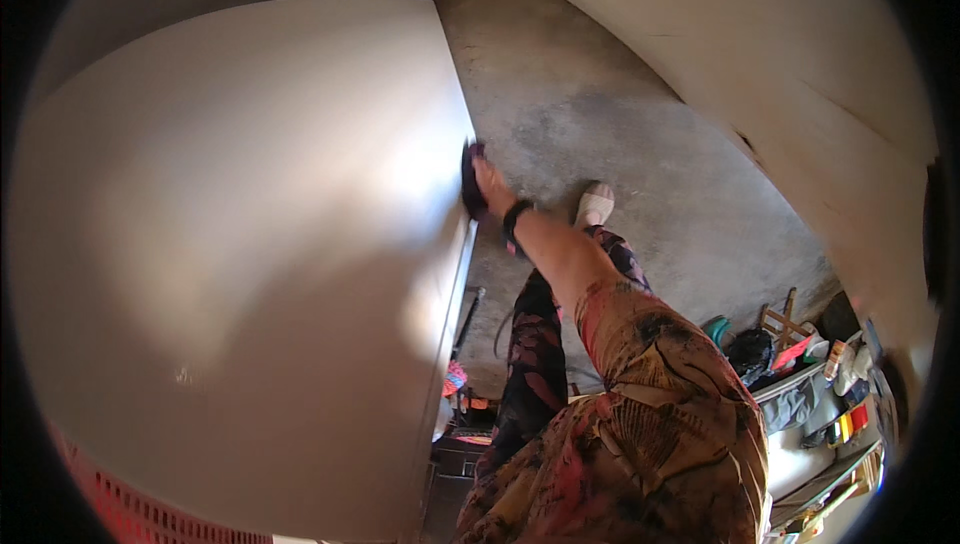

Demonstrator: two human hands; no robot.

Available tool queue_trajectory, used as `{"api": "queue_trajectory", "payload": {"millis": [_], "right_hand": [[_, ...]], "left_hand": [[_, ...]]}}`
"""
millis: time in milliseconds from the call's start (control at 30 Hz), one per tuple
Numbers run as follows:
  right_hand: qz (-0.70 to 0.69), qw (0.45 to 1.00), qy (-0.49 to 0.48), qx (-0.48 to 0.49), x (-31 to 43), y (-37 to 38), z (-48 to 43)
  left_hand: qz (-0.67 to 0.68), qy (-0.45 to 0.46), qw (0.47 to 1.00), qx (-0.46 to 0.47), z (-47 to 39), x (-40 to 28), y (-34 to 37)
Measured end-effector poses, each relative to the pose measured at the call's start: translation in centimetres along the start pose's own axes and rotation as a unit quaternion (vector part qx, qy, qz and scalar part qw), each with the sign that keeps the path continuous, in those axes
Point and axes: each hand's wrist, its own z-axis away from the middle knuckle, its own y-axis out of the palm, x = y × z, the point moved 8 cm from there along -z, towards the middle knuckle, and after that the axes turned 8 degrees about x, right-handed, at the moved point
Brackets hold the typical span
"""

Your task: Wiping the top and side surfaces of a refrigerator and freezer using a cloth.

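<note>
A large, smooth white panel [247, 191] fills the left half of the view. At its right edge, my right hand [491, 184] holds a dark maroon cloth or pad [472, 182] against the panel. The fingers are partly blurred and hidden by the angle. A dark band circles the wrist, and the arm reaches across from a patterned sleeve [652, 349]. My left hand is out of view.
One light shoe [597, 203] stands on the grey concrete floor [570, 124]. A red perforated plastic basket [165, 506] lies at the lower left. Shelves with bags and mixed items [795, 386] stand at the lower right, near a pale wall [810, 94].
</note>
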Motion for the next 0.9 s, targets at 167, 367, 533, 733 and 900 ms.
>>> {"api": "queue_trajectory", "payload": {"millis": [167,367,533,733,900], "right_hand": [[-0.258,0.919,0.23,0.188,-1.6,-2.9,5.2],[-0.524,0.836,0.03,0.16,9.1,-26.5,-5.5],[-0.439,0.851,-0.228,-0.178,7.2,-36.6,-21.0],[-0.617,0.75,0.237,-0.008,-5.4,-20.9,-25.6],[-0.447,0.793,0.387,0.146,-10.1,-8.9,-3.2]], "left_hand": [[0.116,-0.042,0.992,0.007,-3.4,1.5,4.0],[-0.061,0.163,0.981,0.081,-0.5,0.9,1.0],[-0.011,0.121,0.99,0.075,-1.3,0.7,1.0],[-0.024,0.077,0.996,0.039,1.9,0.3,-1.2],[0.06,0.09,0.994,0.021,1.9,0.3,0.8]]}}
